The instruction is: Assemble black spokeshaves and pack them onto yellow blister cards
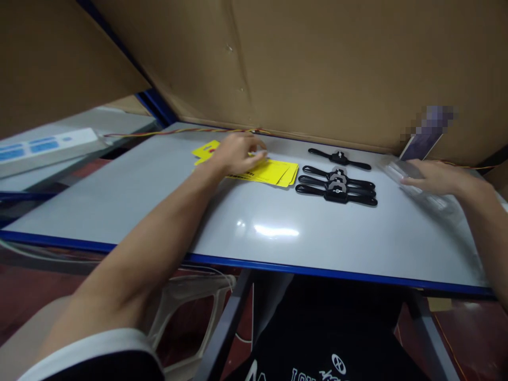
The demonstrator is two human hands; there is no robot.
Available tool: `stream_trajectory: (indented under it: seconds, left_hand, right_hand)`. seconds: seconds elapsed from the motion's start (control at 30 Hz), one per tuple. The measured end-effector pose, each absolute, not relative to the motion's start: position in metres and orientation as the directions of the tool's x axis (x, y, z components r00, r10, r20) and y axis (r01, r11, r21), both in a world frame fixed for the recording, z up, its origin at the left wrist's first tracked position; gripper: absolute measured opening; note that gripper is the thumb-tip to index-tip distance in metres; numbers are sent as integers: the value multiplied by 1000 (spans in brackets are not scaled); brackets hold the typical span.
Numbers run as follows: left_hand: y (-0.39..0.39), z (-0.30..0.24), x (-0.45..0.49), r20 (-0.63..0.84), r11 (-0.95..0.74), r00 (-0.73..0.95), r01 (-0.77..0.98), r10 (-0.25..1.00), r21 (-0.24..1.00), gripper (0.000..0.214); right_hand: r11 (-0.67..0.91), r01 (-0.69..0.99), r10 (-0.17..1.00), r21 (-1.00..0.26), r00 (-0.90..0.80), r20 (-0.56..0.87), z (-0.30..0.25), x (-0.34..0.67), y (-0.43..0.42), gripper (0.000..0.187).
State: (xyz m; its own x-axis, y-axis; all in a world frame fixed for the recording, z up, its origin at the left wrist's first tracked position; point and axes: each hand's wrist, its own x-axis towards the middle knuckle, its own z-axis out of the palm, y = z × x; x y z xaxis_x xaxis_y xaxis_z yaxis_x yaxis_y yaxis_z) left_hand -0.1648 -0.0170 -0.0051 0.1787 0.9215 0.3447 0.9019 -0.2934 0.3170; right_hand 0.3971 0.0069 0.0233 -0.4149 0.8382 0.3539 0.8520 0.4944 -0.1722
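Black tools (pixel 335 197) between left hand (pixel 239 152) and right hand (pixel 434 177)

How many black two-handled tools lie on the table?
4: the lone tool nearest the cardboard wall; then, grouped closer to the wearer, the back tool, middle tool and front tool. Others could be hidden.

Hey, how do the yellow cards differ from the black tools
The yellow cards are flat; the black tools have handles either side of a central body. The cards overlap in a pile; the four tools lie roughly parallel. The left hand is over the cards, not the tools. Both rest on the grey tabletop.
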Motion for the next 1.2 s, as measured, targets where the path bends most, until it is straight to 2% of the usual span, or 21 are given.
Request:
stream_trajectory:
  seconds: [0.07,0.1,0.2,0.27,0.33,0.43,0.5,0.6,0.73,0.83,1.07,1.13,1.2]
  left_hand:
    - [-15,-11,-153,324,-404,309,867,894,290,39]
    - [-14,-14,-148,313,-429,338,853,888,297,43]
    - [-12,-21,-137,293,-462,378,827,879,320,49]
    - [-12,-23,-130,311,-470,377,822,872,322,53]
    - [-13,-24,-120,337,-470,363,817,869,333,55]
    - [-16,-25,-103,324,-485,381,799,866,354,54]
    - [-20,-24,-93,310,-503,410,794,858,341,53]
    - [-28,-20,-82,329,-520,425,798,843,304,57]
    - [-39,-15,-76,296,-580,510,776,808,247,63]
    - [-40,-19,-77,257,-598,545,769,798,225,63]
    - [-32,-30,-84,274,-551,484,784,831,287,62]
    - [-30,-30,-85,277,-554,485,778,829,296,61]
    - [-29,-30,-85,284,-554,482,777,829,299,60]
  right_hand:
    - [468,884,850,-14,-445,283,31,355,-10,53]
    - [503,864,830,13,-487,272,33,332,-20,52]
    - [616,780,779,-109,-583,229,33,276,-47,53]
    - [624,761,781,-180,-598,178,31,255,-54,59]
    - [634,749,773,-193,-610,174,28,246,-50,62]
    - [651,741,753,-165,-602,265,23,244,-23,55]
    - [634,751,762,-182,-567,313,17,241,0,55]
    - [567,766,819,-302,-487,304,5,229,30,53]
    - [507,775,861,-378,-434,266,-8,213,56,37]
    - [482,750,876,-453,-427,225,-12,212,64,30]
    - [460,604,846,-651,-521,114,2,226,29,36]
    - [471,616,849,-631,-511,134,7,228,16,37]
    - [523,656,837,-544,-516,182,9,230,7,33]
